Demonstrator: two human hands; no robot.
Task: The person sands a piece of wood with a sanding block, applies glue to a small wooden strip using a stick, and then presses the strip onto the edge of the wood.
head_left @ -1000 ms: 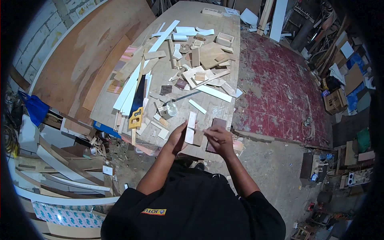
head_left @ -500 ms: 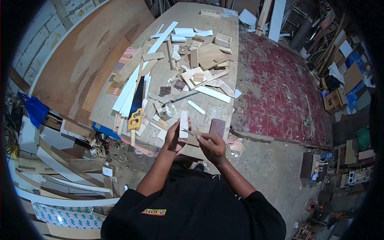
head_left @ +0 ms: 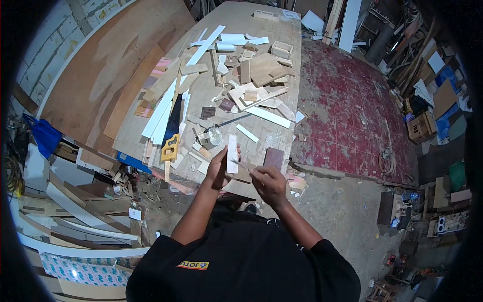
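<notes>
My left hand [head_left: 218,170] is closed around the side of a small white rectangular strip [head_left: 232,151], held upright over the near edge of the workbench. My right hand [head_left: 270,183] pinches a thin, slender tool [head_left: 244,164] whose tip reaches the face of that strip; its exact kind is too small to make out. Just beyond my left hand stands a clear jar [head_left: 215,136]. A dark brown block [head_left: 273,157] lies past my right hand. Another short white strip [head_left: 247,133] rests on the bench between the jar and the block.
A handsaw with a yellow handle [head_left: 170,147] lies at the bench's left side, beside long white strips [head_left: 160,121]. Wood offcuts [head_left: 264,70] and small wooden boxes [head_left: 281,50] are piled farther back. Large plywood sheets [head_left: 105,70] lean on the left.
The tool's tip has shifted slightly up the strip's face, and my right hand has moved a little right and down. My left hand keeps its hold on the strip.
</notes>
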